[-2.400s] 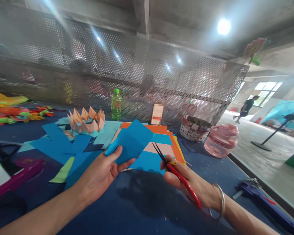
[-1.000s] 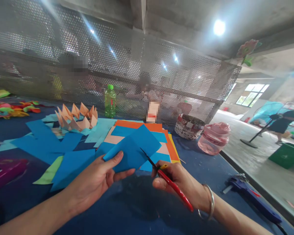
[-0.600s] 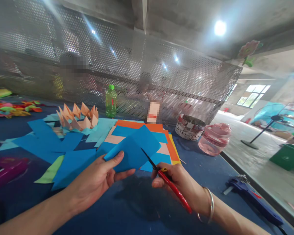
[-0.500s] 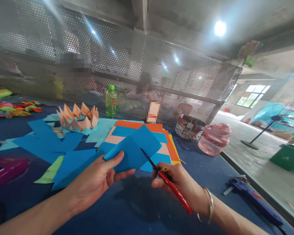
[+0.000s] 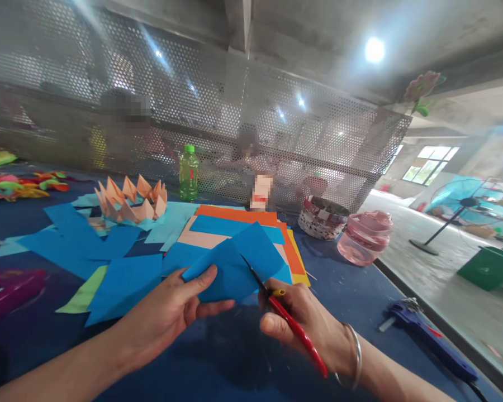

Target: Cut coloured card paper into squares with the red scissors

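Note:
My left hand point(image 5: 174, 307) pinches the near corner of a folded blue paper point(image 5: 235, 262), thumb on top, holding it above the dark blue table point(image 5: 218, 363). My right hand point(image 5: 305, 324) grips red-handled scissors point(image 5: 283, 312). Their dark blades lie across the right part of the blue paper, touching it. A metal bangle point(image 5: 352, 357) sits on my right wrist.
Blue, orange and pink paper sheets point(image 5: 235, 223) cover the table behind. A folded orange paper crown point(image 5: 129, 201), a green bottle point(image 5: 188, 173), a woven basket point(image 5: 322, 218) and a pink container point(image 5: 364, 237) stand farther back. A blue glue gun point(image 5: 427, 340) lies right. Perforated metal screen behind.
The scissors moved from beside the blue paper onto it, and both hands with the paper came slightly nearer and lower. A person walking at the far right has left the view.

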The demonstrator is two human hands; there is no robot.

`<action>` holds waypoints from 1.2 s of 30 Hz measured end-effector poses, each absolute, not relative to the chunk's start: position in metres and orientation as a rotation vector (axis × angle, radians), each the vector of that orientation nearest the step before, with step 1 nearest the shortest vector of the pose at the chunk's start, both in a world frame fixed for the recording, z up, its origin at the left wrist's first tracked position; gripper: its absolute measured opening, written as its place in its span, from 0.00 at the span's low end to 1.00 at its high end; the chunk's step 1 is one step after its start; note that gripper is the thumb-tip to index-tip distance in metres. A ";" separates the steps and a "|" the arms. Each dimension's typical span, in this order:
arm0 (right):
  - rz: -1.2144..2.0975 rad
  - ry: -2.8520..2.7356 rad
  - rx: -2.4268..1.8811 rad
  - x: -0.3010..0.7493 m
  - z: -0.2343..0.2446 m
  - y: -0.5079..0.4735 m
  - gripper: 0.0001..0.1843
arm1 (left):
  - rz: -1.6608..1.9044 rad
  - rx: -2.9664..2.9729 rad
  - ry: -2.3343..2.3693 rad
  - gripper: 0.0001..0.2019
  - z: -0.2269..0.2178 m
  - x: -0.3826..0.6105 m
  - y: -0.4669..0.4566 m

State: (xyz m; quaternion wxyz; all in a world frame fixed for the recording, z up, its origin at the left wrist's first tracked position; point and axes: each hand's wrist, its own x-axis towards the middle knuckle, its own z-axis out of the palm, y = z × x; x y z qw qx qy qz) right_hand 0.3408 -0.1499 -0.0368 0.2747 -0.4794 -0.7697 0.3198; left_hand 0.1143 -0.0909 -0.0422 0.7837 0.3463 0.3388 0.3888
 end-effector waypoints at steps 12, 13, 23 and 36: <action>0.844 -1.967 -1.309 0.339 -0.048 -0.146 0.33 | 0.841 0.790 0.784 0.05 -0.041 0.116 -0.093; 0.821 -1.959 -1.310 0.338 -0.050 -0.146 0.33 | 0.841 0.789 0.786 0.04 -0.041 0.116 -0.093; 0.824 -1.973 -1.320 0.336 -0.045 -0.150 0.33 | 0.815 0.846 0.785 0.07 -0.040 0.117 -0.094; 0.767 -1.988 -1.292 0.333 -0.045 -0.151 0.35 | 0.721 0.869 0.718 0.14 -0.048 0.119 -0.097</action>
